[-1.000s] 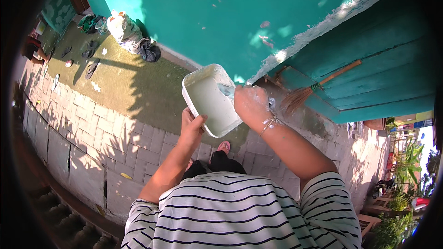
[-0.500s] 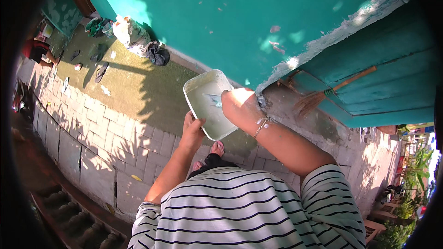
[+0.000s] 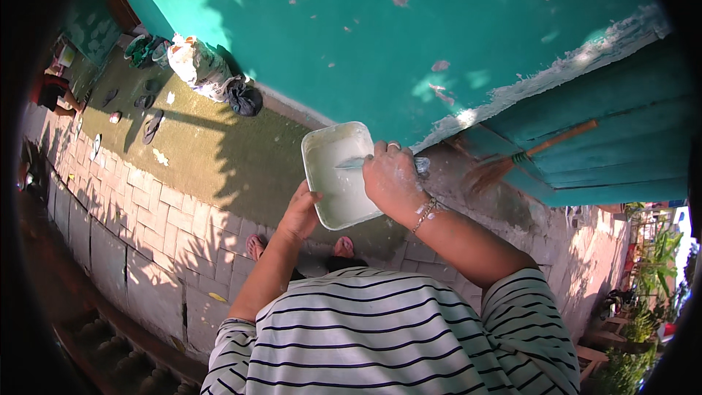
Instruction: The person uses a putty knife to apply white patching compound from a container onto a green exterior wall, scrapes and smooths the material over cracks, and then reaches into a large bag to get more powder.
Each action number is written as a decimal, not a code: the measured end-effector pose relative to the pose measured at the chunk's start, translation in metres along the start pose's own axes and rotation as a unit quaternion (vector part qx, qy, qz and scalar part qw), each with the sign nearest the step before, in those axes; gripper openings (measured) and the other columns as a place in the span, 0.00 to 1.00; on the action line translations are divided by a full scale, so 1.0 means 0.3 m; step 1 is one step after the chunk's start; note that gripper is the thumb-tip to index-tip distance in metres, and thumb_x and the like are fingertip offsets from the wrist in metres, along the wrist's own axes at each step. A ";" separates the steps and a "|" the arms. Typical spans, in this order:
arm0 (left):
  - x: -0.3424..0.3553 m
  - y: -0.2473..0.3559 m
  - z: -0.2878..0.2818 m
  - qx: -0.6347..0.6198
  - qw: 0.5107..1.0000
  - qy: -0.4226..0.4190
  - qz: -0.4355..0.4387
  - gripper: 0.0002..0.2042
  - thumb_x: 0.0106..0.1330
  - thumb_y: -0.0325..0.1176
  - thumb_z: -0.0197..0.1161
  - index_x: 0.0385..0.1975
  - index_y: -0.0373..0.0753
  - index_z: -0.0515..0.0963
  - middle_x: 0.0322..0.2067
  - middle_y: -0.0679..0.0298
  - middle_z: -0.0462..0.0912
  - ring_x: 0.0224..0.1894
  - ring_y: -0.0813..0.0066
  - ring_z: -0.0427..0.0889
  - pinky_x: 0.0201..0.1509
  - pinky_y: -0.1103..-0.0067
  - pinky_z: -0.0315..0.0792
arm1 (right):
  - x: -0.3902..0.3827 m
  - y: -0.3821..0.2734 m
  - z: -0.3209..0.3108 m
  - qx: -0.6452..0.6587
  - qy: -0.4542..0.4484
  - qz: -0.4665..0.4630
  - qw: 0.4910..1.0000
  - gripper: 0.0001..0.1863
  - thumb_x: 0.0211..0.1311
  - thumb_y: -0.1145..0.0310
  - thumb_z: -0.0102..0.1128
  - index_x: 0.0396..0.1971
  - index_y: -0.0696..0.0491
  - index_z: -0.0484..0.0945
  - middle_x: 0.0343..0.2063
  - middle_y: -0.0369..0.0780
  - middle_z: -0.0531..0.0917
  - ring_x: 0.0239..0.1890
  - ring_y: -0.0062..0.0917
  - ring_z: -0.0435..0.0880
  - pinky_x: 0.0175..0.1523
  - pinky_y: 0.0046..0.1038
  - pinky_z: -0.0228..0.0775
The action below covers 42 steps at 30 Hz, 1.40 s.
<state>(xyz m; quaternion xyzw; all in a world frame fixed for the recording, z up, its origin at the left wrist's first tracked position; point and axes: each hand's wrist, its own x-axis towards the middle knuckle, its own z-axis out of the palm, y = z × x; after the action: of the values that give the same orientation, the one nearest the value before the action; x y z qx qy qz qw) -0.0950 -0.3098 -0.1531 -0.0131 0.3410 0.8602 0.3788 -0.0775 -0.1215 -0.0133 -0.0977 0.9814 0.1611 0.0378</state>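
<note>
My left hand [image 3: 300, 211] grips the near left rim of a white rectangular tub [image 3: 311, 175], thumb over the edge. Whitish paste or liquid coats the inside of the tub. My right hand [image 3: 395, 179], smeared with white, is closed around what looks like a putty knife. The thin greyish blade [image 3: 349, 164] reaches into the tub over the white material. A translucent handle end [image 3: 422, 166] sticks out on the other side of my fist. The fingers hide the middle of the tool.
Ahead rises a green wall [image 3: 329, 44] with a rough white edge [image 3: 526, 86]. A broom [image 3: 541, 148] leans at the right. Sacks [image 3: 201, 66], a dark bundle [image 3: 245, 98] and loose sandals [image 3: 152, 126] lie at the far left. Another person [image 3: 57, 93] is at the left edge.
The tub has shifted slightly right and down in view. My right hand has turned, so its back and the tool's handle end now show. My feet have shifted into view.
</note>
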 end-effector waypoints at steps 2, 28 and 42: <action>0.035 0.032 -0.048 0.001 1.000 -0.021 -0.016 0.31 0.56 0.32 0.60 0.61 0.33 0.61 0.54 0.58 0.72 0.56 0.65 0.73 0.64 0.67 0.65 | 0.068 -0.027 0.007 0.007 0.022 0.057 0.998 0.08 0.50 0.68 0.57 0.27 0.55 0.81 0.29 0.43 0.77 0.34 0.32 0.79 0.35 0.32 0.70; 0.340 0.708 -0.499 0.051 0.958 -0.134 -0.248 0.36 0.54 0.26 0.60 0.65 0.34 0.55 0.57 0.55 0.69 0.60 0.63 0.70 0.64 0.67 0.66 | 0.507 -0.417 -0.134 0.162 -0.106 0.207 0.959 0.09 0.53 0.69 0.57 0.30 0.54 0.84 0.33 0.43 0.77 0.39 0.36 0.79 0.44 0.38 0.68; 0.458 0.762 -0.512 0.064 0.972 -0.124 -0.188 0.44 0.47 0.20 0.63 0.68 0.41 0.51 0.60 0.60 0.65 0.63 0.63 0.66 0.67 0.67 0.60 | 0.642 -0.397 -0.085 0.123 -0.058 0.186 0.973 0.16 0.51 0.71 0.56 0.40 0.55 0.83 0.36 0.42 0.80 0.48 0.36 0.77 0.50 0.37 0.66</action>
<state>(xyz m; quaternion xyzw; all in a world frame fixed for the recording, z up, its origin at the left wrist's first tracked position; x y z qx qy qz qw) -0.3802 -0.4230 -0.1776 0.0537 0.3372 0.7451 0.5729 -0.2427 -0.2749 -0.0465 0.1018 0.9907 0.0491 0.0753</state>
